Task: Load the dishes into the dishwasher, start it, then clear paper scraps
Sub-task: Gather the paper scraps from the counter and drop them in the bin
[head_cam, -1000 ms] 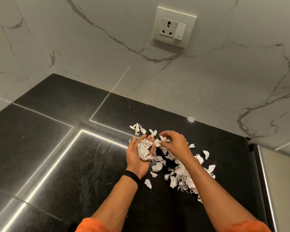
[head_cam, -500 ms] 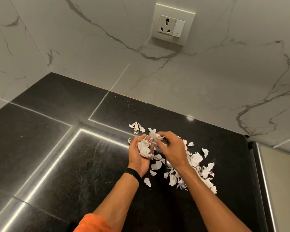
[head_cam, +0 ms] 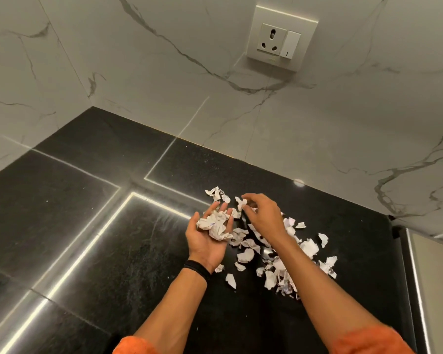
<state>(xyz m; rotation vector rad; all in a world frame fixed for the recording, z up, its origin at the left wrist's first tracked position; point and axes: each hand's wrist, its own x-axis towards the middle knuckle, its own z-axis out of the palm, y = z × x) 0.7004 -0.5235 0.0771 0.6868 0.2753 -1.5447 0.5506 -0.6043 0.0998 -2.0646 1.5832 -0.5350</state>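
Swinging right hand (head_cam: 265,217) off the left hand (head_cam: 205,245), cupping palm-up with loosely spread fingers as tray for the paper wad (head_cam: 216,227), narrowing fingertips (head_cam: 246,195) around another scrap (head_cam: 240,203), grip unclear.

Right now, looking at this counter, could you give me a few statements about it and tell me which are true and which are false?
1. The left hand lies palm up with a wad of crumpled paper in it. True.
2. The countertop is white. False: it is black; the wall behind it is white marble.
3. Loose paper scraps lie on the countertop. True.
4. A plug sits in the wall socket. False: the socket is empty.
5. The black wristband is on the right wrist. False: it is on the left wrist.
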